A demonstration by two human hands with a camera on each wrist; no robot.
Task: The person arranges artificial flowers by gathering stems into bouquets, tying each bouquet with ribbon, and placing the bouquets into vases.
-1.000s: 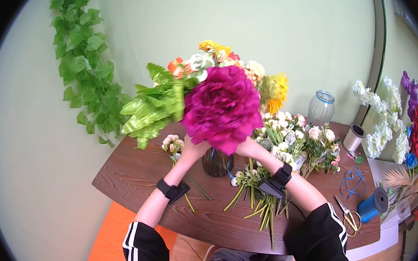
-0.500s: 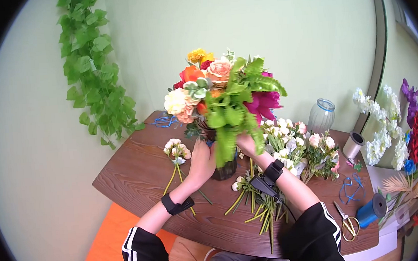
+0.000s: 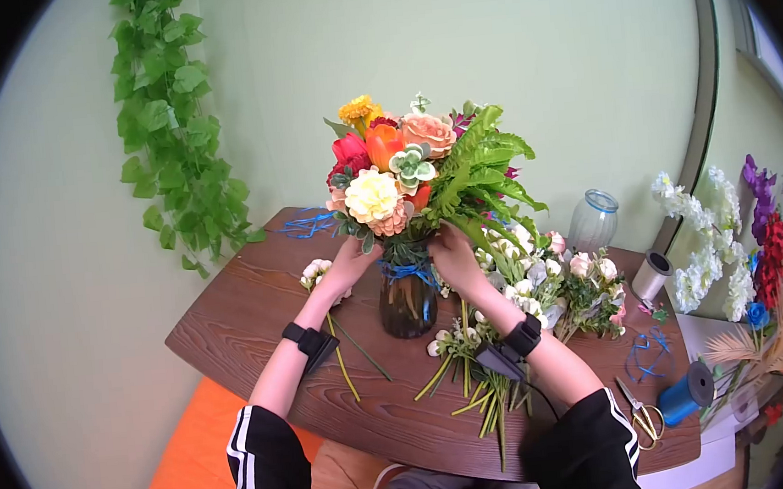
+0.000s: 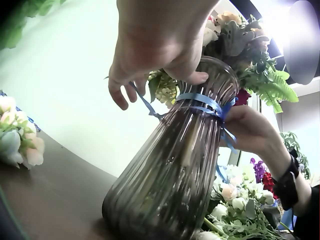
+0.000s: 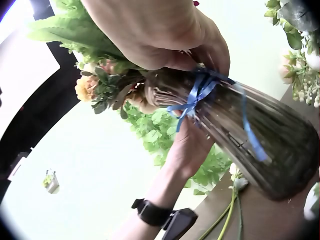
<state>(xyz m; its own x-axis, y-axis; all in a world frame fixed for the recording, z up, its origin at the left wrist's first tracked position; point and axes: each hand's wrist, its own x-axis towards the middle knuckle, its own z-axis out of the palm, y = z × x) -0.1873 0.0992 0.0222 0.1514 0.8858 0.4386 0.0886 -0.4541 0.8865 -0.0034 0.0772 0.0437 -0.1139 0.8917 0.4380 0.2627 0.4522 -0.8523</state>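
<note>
A ribbed, dark-tinted glass vase (image 3: 407, 306) stands upright on the brown table, with blue ribbon (image 4: 202, 102) tied around its neck. From its mouth rises a bouquet with a cream flower (image 3: 372, 195), orange tulips, a peach rose (image 3: 429, 133) and a fern (image 3: 487, 168) on the right. My left hand (image 3: 353, 263) is at the left of the neck, its thumb by the rim and its other fingers loosely bent, apart from the glass, close to a ribbon tail. On the other side, my right hand (image 3: 455, 260) curls its fingers around the neck beside the ribbon.
White and pink flower stems (image 3: 541, 279) lie right of the vase, and a few more lie left. Farther right are a clear jar (image 3: 594, 221), a pale ribbon spool (image 3: 653, 274), a blue spool (image 3: 686, 393) and scissors (image 3: 641, 413). Green vines (image 3: 166, 124) hang on the wall.
The bouquet and vase have been turned: the large magenta flower went from the front to the rear right, and the fern swung from left to right. Both hands stay around the neck.
</note>
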